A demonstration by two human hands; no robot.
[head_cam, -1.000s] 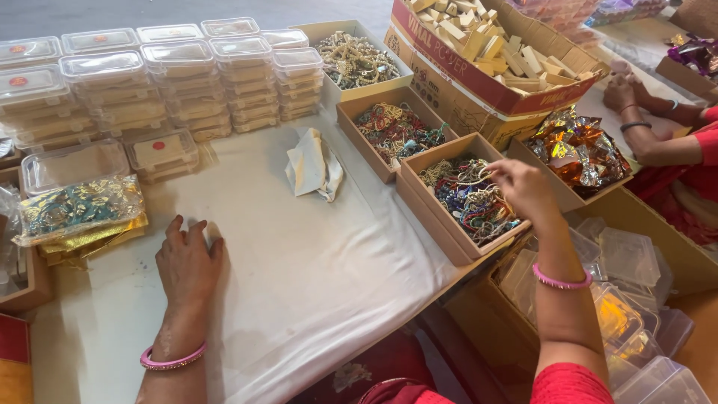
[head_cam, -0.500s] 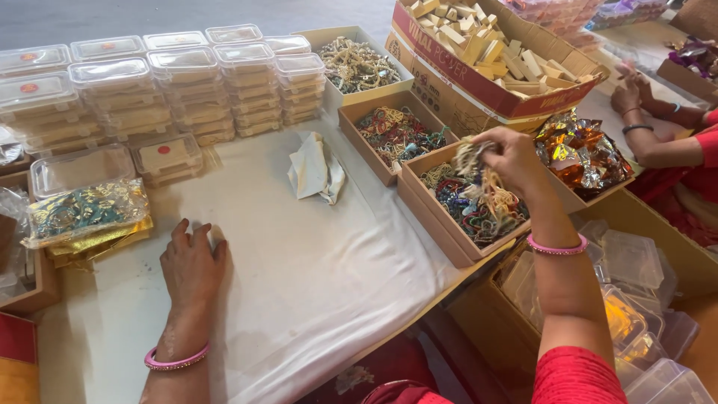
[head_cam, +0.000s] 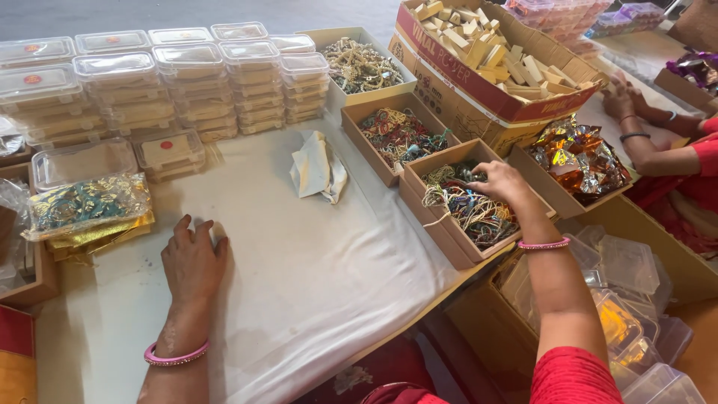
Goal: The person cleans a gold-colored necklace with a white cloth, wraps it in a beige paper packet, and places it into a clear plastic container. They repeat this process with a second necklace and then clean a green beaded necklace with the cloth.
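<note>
In box (head_cam: 441, 224), right hand (head_cam: 497, 183) grips threads (head_cam: 471, 209).

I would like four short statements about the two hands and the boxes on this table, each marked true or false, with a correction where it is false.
1. The right hand reaches into a cardboard box of threads. True.
2. The left hand lifts a plastic container. False: it rests on the white cloth.
3. Both wrists wear a pink bangle. True.
4. The stacked clear containers lie open. False: their lids are on.
</note>
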